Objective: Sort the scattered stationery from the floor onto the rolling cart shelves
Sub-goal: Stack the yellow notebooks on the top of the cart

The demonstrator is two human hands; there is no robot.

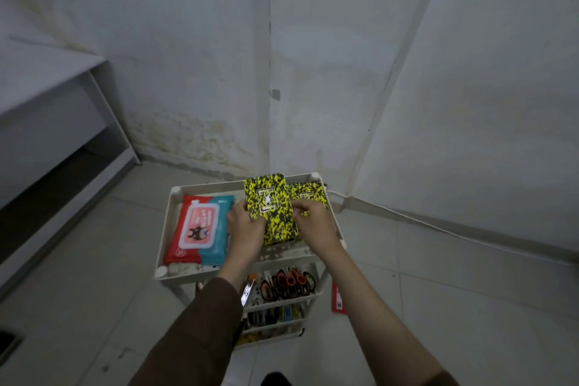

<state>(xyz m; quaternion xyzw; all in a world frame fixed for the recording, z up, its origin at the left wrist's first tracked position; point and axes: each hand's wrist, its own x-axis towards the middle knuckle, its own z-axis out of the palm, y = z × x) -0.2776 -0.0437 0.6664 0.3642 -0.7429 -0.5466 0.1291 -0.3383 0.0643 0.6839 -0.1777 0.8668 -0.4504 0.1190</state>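
A white rolling cart (175, 207) stands in the room's corner. Over its top shelf I hold a yellow-and-black speckled notebook (266, 197) by both side edges. My left hand (246, 230) grips its left edge and my right hand (313, 226) its right edge. A second notebook of the same pattern (310, 194) lies behind it at the shelf's right, and a further one (279, 233) shows beneath. A red and teal wet-wipes pack (200, 229) lies on the shelf's left half. The middle shelf holds several scissors (288, 285), the lower shelf pens (275, 315).
A red packet (339, 299) lies on the tiled floor to the cart's right. A white shelf unit (62, 122) stands along the left wall. A white cable (407, 216) runs along the right wall's base. A dark shoe tip (275, 379) shows at the bottom.
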